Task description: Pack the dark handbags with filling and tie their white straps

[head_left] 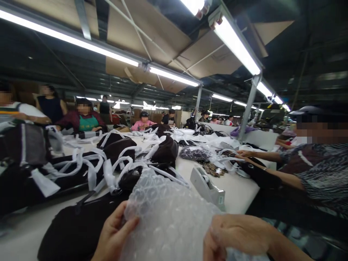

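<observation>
A clear sheet of bubble wrap [171,214] is stretched between my hands in front of me. My left hand [116,230] pinches its left edge between thumb and fingers. On the other side my right hand [236,233] is closed on the sheet, with its fingertips curled down and partly hidden. A black bag [73,224] lies on the table just left of my left hand. Beyond the bubble wrap are more black bags [163,150] with handles wrapped in white material [108,174].
A grey tape dispenser [208,186] stands on the white table [239,192] past my right hand. Small metallic pieces [213,169] lie behind it beside clear plastic. At the right, a co-worker [312,163] reaches over the table holding a black item. Other people sit farther back.
</observation>
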Motion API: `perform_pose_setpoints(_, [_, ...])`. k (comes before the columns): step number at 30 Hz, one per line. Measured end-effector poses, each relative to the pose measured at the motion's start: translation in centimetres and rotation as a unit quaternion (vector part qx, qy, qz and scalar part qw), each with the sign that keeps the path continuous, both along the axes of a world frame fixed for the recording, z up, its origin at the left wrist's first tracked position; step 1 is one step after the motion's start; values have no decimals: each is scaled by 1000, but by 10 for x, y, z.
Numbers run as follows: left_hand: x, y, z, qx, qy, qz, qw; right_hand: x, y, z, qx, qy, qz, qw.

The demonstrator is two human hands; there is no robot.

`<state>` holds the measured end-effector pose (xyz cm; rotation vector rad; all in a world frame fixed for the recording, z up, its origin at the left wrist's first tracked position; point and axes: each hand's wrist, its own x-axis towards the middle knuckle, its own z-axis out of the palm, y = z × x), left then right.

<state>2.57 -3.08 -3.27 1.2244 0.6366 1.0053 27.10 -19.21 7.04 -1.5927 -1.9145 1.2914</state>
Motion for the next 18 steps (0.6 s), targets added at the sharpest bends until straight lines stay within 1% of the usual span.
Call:
perform_pose_setpoints(1, [0,4,4,-22,-9,-10,1000,-1,4,-2,-47,-30,-5,998])
perform_pose_setpoints(2, [0,7,7,-39,-18,-17,999,0,9,-4,-45,-71,-34,996])
perform_pose_setpoints(3, [0,9,9,-51,-27,-23,998,3,15,-5,8,-114,-81,990])
perform_pose_setpoints(4, [0,9,11,-57,-37,-23,997,7,22,-6,97,-151,-133,975])
perform_pose_setpoints(5, [0,9,12,-59,-48,-20,997,11,29,-6,202,-180,-176,947])
perform_pose_setpoints(6, [0,7,12,-63,-56,-17,996,14,35,-5,294,-206,-204,911])
perform_pose_setpoints(7, [1,5,13,-69,-62,-14,996,17,41,-5,356,-227,-215,881])
perform_pose_setpoints(8, [1,3,14,-75,-66,-12,995,19,46,-5,375,-241,-209,870])
perform_pose_setpoints(9, [0,1,15,-81,-68,-8,994,20,49,-6,356,-250,-194,879])
perform_pose_setpoints(11, [0,1,16,-90,-71,11,993,21,53,-11,253,-259,-164,917])
perform_pose_setpoints(12, [0,3,17,-92,-72,25,993,22,52,-14,207,-259,-163,929])
perform_pose_setpoints(13, [0,6,17,-92,-71,37,993,22,51,-18,182,-254,-170,935])
perform_pose_setpoints(14, [-1,10,16,-88,-68,48,993,22,50,-21,181,-245,-181,935])
perform_pose_setpoints(16, [-3,23,13,-60,-47,63,995,22,44,-26,216,-203,-203,933])
perform_pose_setpoints(17, [-5,30,11,-30,-23,68,997,22,41,-26,236,-173,-208,933])
perform_pose_setpoints(18, [-7,38,9,16,13,79,997,22,38,-25,251,-145,-209,934])
